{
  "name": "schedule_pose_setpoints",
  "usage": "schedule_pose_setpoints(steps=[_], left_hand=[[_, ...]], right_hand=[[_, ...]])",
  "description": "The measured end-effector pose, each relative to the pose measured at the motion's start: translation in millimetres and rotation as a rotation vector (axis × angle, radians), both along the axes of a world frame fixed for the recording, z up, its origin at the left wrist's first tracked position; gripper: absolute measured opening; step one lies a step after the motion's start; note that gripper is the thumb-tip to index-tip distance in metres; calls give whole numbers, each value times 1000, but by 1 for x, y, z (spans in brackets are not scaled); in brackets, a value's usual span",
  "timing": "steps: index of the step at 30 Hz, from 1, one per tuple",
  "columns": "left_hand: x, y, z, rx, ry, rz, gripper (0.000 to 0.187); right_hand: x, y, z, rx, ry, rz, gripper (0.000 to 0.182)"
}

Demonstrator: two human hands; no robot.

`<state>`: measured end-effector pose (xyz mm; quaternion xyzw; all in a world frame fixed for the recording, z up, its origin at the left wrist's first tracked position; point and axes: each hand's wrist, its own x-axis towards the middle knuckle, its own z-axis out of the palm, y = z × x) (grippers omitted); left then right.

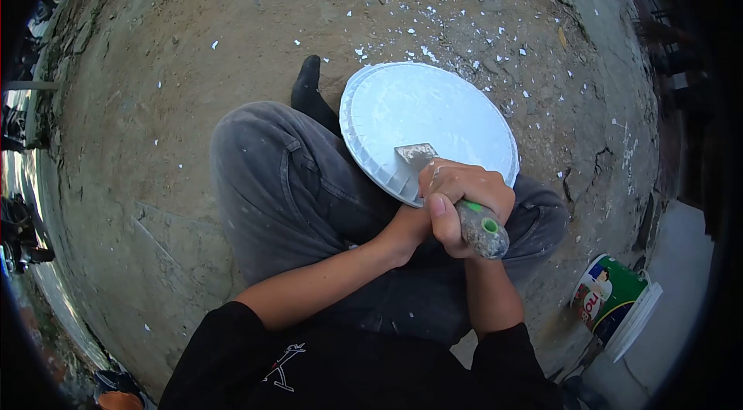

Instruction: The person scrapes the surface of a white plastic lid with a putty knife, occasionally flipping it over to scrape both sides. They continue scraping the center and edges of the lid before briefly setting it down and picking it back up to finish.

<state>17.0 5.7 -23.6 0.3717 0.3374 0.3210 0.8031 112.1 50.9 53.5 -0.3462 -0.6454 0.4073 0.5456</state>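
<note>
My right hand is wrapped round the handle of a scraper, grey and worn with green parts. Its flat metal blade rests on or just over the near part of a large round white plastic lid with a ribbed rim. The lid leans tilted across my lap. My left hand reaches in under my right hand at the lid's near edge; its fingers are hidden, so what it grips does not show.
White flakes lie scattered over the bare ground beyond the lid. A green printed bucket with a white rim lies tipped at the right. My bent legs and a dark-socked foot surround the lid's near side. Motorbikes stand along the left edge.
</note>
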Motion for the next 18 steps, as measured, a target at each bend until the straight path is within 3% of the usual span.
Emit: schedule_pose_setpoints(steps=[1,5,10,14,18], left_hand=[[2,4,6,-338,-185,11,37],[1,3,0,-373,-137,-34,42],[2,10,14,-293,-163,17,47],[0,3,16,-100,-37,90,46],[10,-4,12,-88,-46,179,38]], right_hand=[[2,3,-1,1,-92,-48,17],[7,-8,20,-9,129,78,13],[10,3,-1,-60,-93,-32,13],[5,0,2,-5,-113,25,14],[15,7,-1,-52,-4,-20,19]])
